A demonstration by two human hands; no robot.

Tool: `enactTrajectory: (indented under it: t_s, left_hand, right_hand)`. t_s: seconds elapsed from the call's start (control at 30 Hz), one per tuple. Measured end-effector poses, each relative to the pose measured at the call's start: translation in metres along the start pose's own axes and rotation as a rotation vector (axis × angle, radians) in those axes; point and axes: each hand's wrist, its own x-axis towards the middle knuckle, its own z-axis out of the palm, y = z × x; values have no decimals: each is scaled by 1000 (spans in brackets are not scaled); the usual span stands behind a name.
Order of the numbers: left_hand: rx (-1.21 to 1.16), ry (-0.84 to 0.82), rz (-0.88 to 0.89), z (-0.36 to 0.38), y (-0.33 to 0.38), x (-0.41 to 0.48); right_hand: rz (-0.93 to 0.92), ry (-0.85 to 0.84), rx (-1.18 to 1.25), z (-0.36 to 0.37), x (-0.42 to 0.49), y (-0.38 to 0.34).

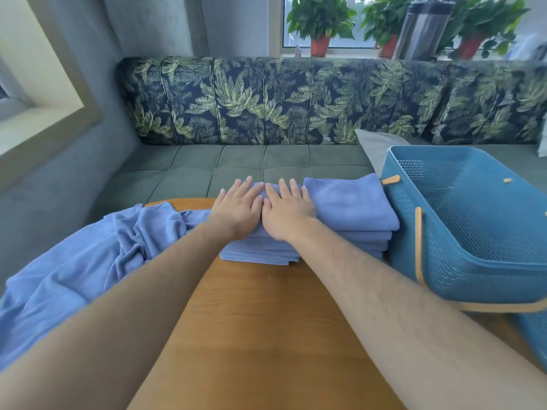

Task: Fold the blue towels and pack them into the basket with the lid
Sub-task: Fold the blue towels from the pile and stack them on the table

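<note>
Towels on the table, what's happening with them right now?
A person is folding them. The left hand and right hand press flat on a folded stack on the table. A second stack sits beside it, next to the basket, which is open with no towel visible inside. Unfolded towels lie crumpled to the left, so packing has not begun.

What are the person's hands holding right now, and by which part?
Nothing is gripped. The left hand and right hand lie flat, fingers straight, pressing down on the top of a stack of folded blue towels.
</note>
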Motion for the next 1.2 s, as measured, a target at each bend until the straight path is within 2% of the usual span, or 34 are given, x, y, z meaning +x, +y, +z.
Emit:
enactTrajectory:
  t_s: [0.07,0.2,0.37,0.57,0.7,0.83,1.1,1.2]
  left_hand:
    - [21,56,14,-10,5,-5]
    - [-66,239,36,-32,-3,-42]
    - [-96,293,-34,-36,-46,-104]
    - [109,217,-279,-35,-127,-157]
    - [210,153,-363,-28,-162,-171]
    - [273,36,-316,-21,-168,-170]
    - [11,49,-165,0,-143,-183]
    - [-54,85,-155,-3,-129,-188]
  right_hand:
    - [-40,75,-24,-14,-8,0]
    - [-183,350,33,-32,-39,-16]
    - [-368,494,128,-15,-71,-77]
    - [-454,183,129,19,-83,-154]
    - [-428,76,132,47,-82,-182]
    - [-382,22,125,64,-80,-189]
    - [-286,-93,286,79,-92,-167]
    - [-253,-65,387,87,-97,-158]
